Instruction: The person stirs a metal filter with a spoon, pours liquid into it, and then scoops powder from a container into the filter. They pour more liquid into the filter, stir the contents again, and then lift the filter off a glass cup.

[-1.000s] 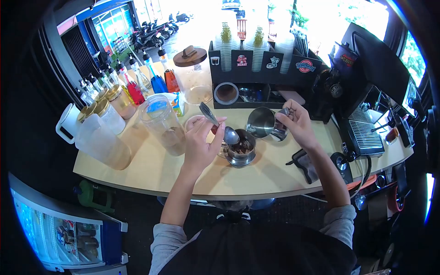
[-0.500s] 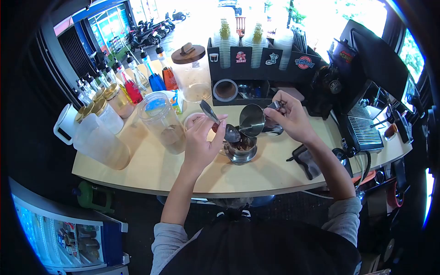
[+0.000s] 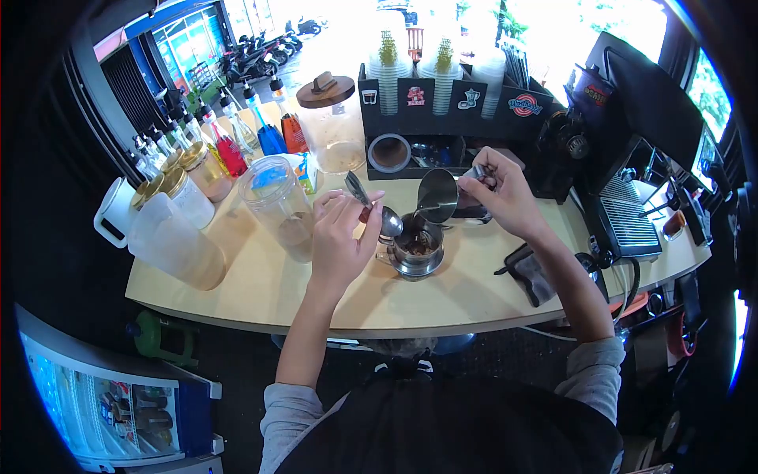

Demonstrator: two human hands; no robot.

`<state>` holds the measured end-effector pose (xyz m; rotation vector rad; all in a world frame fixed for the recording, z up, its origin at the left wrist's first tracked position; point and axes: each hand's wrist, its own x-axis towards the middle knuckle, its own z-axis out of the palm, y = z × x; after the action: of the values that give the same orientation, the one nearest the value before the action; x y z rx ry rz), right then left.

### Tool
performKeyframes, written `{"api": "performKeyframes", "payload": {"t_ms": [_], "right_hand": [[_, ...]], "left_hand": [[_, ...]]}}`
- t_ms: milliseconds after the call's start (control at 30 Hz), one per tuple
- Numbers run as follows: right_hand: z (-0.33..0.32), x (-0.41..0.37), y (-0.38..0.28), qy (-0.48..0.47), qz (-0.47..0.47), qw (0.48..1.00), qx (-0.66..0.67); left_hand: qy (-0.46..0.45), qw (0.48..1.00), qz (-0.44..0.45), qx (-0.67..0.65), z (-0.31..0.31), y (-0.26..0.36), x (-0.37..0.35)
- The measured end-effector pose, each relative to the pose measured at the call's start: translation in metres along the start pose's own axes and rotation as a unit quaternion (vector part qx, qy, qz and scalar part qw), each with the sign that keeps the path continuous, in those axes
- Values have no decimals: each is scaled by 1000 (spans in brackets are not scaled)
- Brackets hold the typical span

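My left hand (image 3: 339,231) pinches a metal spoon (image 3: 392,223), its bowl at the left rim of a metal drip filter (image 3: 418,257). Dark, wet-looking contents show inside the filter, which sits on what looks like a glass cup with a handle, mostly hidden. In my right hand (image 3: 505,193) is the handle of a small steel pitcher (image 3: 438,195). The pitcher tilts left above the filter, and a thin stream seems to leave its lip. Behind it, partly covered by my right hand, a shiny metal object (image 3: 474,213) rests on the counter.
A clear lidded jar (image 3: 276,209) and a translucent pitcher (image 3: 174,245) stand left. Syrup bottles (image 3: 268,130) line the back left. A black cup organizer (image 3: 434,103) spans the back. A dark cloth (image 3: 530,272) lies right, near an espresso machine (image 3: 624,225).
The spoon has moved left from over the filter to its rim. My right hand and the pitcher have shifted slightly up, with the pitcher still tipped over the filter.
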<state>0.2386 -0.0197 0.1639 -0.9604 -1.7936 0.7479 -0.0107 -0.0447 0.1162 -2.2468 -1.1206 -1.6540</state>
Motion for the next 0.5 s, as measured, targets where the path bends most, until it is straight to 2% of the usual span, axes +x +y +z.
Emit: {"api": "performKeyframes", "payload": {"t_ms": [300, 367, 500], "right_hand": [[-7, 3, 9, 22, 5, 1000, -10], [-9, 3, 9, 34, -14, 998, -45], [-13, 0, 10, 38, 2, 999, -6]], "left_hand": [[-2, 1000, -1, 7, -1, -1, -2], [-2, 1000, -1, 7, -1, -1, -3], [-3, 1000, -1, 5, 0, -1, -3]]}}
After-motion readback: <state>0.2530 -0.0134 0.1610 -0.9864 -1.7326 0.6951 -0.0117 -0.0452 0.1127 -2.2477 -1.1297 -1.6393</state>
